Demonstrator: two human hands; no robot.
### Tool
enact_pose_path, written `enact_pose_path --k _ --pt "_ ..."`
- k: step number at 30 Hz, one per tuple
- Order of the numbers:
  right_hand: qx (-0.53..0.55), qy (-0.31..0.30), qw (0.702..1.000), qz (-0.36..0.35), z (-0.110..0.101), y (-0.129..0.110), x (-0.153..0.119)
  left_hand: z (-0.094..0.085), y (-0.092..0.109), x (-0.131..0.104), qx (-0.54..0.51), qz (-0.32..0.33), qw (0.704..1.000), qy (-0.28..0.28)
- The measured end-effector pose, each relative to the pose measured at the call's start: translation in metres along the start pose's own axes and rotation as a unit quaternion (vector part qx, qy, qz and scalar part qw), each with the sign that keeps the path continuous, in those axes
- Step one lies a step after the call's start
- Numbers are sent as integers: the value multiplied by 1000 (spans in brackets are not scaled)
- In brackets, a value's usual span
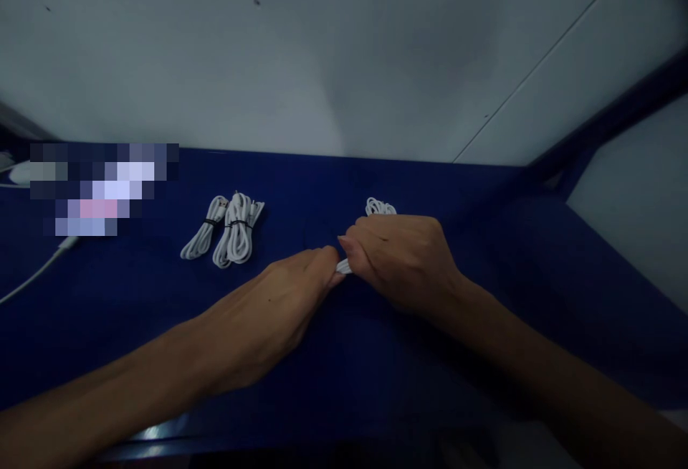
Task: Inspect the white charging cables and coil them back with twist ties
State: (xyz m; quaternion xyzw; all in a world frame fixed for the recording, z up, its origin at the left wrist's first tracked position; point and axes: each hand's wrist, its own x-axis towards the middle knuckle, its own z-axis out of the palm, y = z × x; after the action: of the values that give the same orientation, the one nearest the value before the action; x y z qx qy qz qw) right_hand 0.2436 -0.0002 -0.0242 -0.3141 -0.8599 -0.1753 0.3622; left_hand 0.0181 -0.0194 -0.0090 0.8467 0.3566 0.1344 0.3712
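Note:
Both hands are closed on a white cable (342, 266), and a short folded stretch of it shows between them. My left hand (293, 290) comes in from the lower left, its fingers wrapped around the near end. My right hand (405, 257) grips the same cable from the right, knuckles up. Past the right knuckles, white cable loops (380, 206) stick out; whether they belong to the held cable or to another bundle is hidden. To the left lie coiled white cables (240, 229), bound with black ties, and another tied bundle (203, 236) leans beside them.
The blue table (333, 383) runs up against a pale wall (215, 53). At far left, a blurred-out bright object (112, 193) has a white cord (37, 275) running from it. A blue frame bar (607, 117) slants along the right side.

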Motion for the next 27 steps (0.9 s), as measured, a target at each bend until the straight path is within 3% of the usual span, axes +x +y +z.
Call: enact_pose_path --k 2,4,7,9,12,15,22,27 --pt "45 -4 998 50 -5 -3 1 -3 2 1 6 -19 1000 16" --pt "101 14 983 153 -10 -7 3 -10 2 2 28 -39 998 50" --pt "156 57 933 318 -15 -14 5 -24 0 4 82 -33 984 157" --pt "176 47 916 357 -14 -18 6 -32 -3 6 106 -30 971 211" --pt "170 -16 925 339 -10 -24 6 -38 -4 8 114 -44 962 245" --pt "134 -96 934 317 -4 -30 10 -38 -3 10 108 -55 964 236" --pt "1 -258 906 335 11 -43 35 -34 -5 12 103 -51 968 223" --pt "-58 -295 910 284 14 -54 41 -35 -3 11 98 -39 969 225"
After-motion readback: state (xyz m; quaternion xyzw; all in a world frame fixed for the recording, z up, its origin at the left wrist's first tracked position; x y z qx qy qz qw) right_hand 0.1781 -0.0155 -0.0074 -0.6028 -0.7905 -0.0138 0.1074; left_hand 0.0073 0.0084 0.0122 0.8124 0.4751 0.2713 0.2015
